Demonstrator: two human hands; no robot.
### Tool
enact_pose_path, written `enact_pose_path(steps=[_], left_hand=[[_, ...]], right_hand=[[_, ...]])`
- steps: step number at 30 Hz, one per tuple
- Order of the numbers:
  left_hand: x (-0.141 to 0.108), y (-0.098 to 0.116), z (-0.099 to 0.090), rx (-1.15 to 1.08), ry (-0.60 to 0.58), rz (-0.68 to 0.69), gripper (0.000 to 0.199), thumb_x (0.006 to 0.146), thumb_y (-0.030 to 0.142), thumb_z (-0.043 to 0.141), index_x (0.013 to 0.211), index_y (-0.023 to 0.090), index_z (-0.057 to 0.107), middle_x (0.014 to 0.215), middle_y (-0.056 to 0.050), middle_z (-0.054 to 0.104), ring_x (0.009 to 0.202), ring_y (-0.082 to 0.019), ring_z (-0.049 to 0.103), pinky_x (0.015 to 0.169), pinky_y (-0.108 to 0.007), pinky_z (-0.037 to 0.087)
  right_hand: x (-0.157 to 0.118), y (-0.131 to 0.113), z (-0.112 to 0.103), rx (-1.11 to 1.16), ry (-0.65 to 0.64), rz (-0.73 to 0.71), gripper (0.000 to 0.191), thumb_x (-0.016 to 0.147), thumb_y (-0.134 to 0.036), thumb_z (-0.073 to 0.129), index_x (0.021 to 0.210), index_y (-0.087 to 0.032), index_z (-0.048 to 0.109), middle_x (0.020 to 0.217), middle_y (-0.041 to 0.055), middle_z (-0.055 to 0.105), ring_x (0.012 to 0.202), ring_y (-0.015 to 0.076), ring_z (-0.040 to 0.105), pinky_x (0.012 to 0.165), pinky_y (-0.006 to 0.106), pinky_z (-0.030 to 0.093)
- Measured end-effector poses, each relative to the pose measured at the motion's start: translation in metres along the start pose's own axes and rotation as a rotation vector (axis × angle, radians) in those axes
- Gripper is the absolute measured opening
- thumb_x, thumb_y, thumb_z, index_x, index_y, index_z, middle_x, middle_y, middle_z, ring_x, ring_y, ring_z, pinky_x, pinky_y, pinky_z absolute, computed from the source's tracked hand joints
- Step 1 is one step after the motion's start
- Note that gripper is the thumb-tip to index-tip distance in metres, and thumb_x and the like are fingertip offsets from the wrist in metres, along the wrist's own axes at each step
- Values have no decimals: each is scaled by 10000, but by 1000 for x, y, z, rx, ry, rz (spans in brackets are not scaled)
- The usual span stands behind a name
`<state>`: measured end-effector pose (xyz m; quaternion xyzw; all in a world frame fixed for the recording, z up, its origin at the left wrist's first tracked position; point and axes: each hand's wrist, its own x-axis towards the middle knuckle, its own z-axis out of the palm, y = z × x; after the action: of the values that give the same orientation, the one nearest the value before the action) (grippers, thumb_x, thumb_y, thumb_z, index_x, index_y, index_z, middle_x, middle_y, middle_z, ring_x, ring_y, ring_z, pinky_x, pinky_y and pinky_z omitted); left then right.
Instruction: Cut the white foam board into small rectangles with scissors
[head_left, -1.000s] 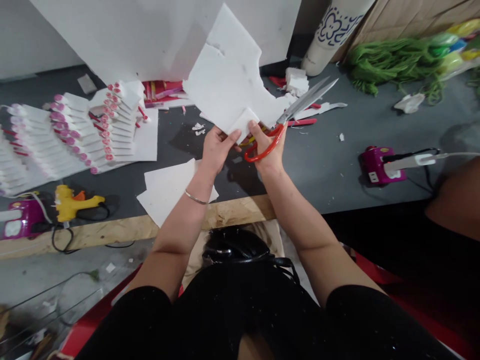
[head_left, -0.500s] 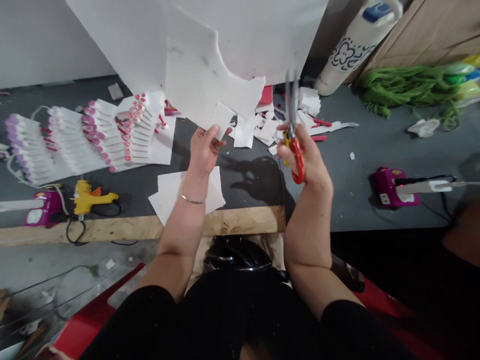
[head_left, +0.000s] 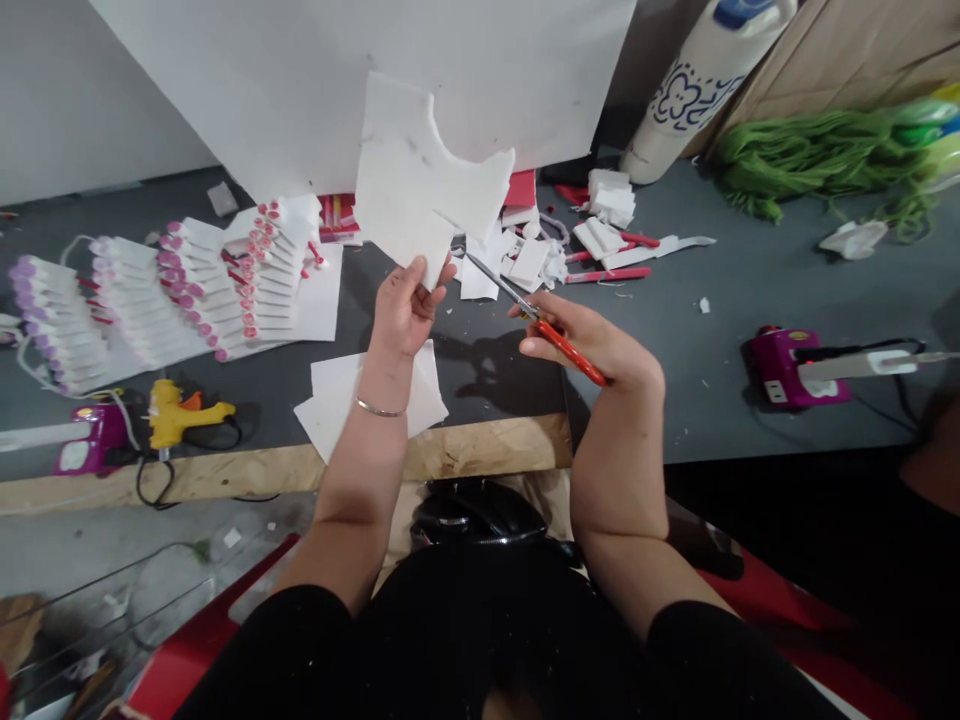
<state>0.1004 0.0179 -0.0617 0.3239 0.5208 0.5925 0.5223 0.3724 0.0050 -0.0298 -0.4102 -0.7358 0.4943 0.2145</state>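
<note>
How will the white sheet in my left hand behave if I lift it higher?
Probably fairly stiff: the white sheet shows no clear droop beyond the left hand. Likely light, as one hand holds its edge. The narrow tip beside the curved cutout might snap.

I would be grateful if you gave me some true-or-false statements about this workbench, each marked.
1. The left hand grips a white sheet with a curved notch. True.
2. The right hand holds scissors, blades towards the left hand. True.
3. A silver bracelet circles the right wrist. False: the bracelet is on the left one.
4. The yellow glue gun lies to the right of the scissors. False: the yellow glue gun is well to their left.
5. The green strands lie to the right of the patterned bottle. True.
</note>
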Motion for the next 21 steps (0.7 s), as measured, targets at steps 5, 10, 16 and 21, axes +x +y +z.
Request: enact_pose_path(steps=[5,10,16,21], left_hand=[[0,-1,1,40,29,-9,242,1110,299,583,1076,212,806,1258,-88,842,1208,-204,818,825,-186,701],[4,-11,-4,89,16,67,223,1055,422,708,1041,217,794,1223,-130,850,1216,-257,816,839,-253,712],[1,-10,-1,117,4,79,256,1042,464,721,1079,227,813,1206,-132,854,1214,-267,816,836,-257,715],[-1,-7,4,47,26,25,214,1079,347,660,1043,215,824,1204,-99,863,1160,-216,835,812,-200,703]], right_hand=[[3,-1,4,10,23,-10,753,748,-905,784,1158,-281,689,790,-10,591,729,196,508,710,361,440],[8,-5,9,0,22,1,773,756,-908,776,1172,-266,663,776,-22,555,722,183,495,710,368,432],[12,-5,13,-29,99,21,760,760,-906,774,1157,-269,659,776,-15,581,734,200,530,733,375,449],[12,-4,13,-23,119,52,780,753,-914,770,1157,-258,651,758,-20,576,737,201,540,727,369,435]])
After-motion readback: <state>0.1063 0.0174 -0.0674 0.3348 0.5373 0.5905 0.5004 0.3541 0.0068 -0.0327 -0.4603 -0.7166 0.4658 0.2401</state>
